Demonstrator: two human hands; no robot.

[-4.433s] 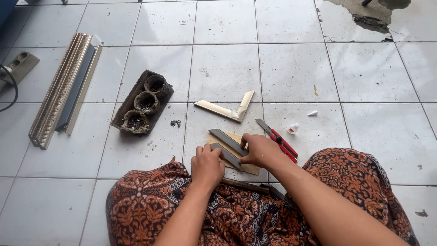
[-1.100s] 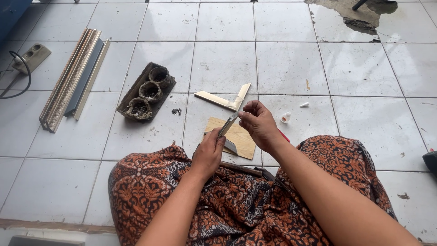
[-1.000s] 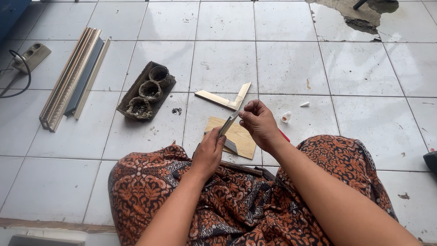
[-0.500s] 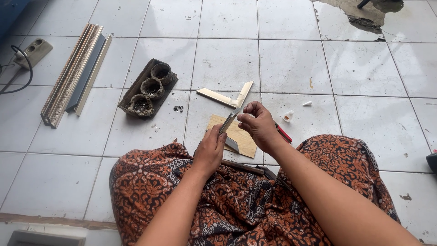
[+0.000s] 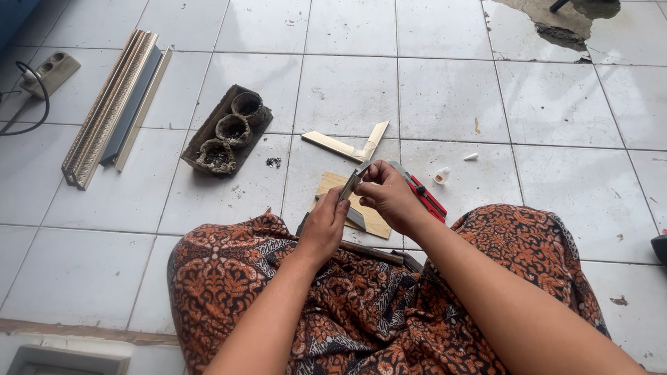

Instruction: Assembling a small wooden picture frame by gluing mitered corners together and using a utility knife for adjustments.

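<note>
Nearest: lap covered in a patterned cloth [image 5: 361,305], orange-brown with dark floral print, soft folds. Both forearms reach out over it.

Left hand [image 5: 324,226] holds the lower end of a short moulding piece [image 5: 349,186], a thin grey-silver strip with an angled end, tilted up off the floor; fingers [image 5: 340,205] curled and pressed against it. Right hand [image 5: 389,194] grips the upper end, fingers closed together in a pinch around the tip. The piece sits between the two hands, above a wooden board [image 5: 369,217], flat, pale, roughly square, lying on the floor tiles [image 5: 347,90].

Just right of the right hand: a utility knife [image 5: 425,197], red and black handle, partly hidden by the wrist. Near it a small white cap-like piece [image 5: 441,175] and a small white bit [image 5: 471,156].

Beyond the board: two gold moulding offcuts [image 5: 347,144] joined in a V, mitred ends.

Left, farther: dark tray [image 5: 226,130] with three round crusted cups, dirty. Further left, long moulding strips [image 5: 114,104], ribbed gold and grey, laid parallel. Far left corner: beige power strip [image 5: 48,71] with black cable.

Tiles white, glossy, smudged; broken patch at far right.
</note>
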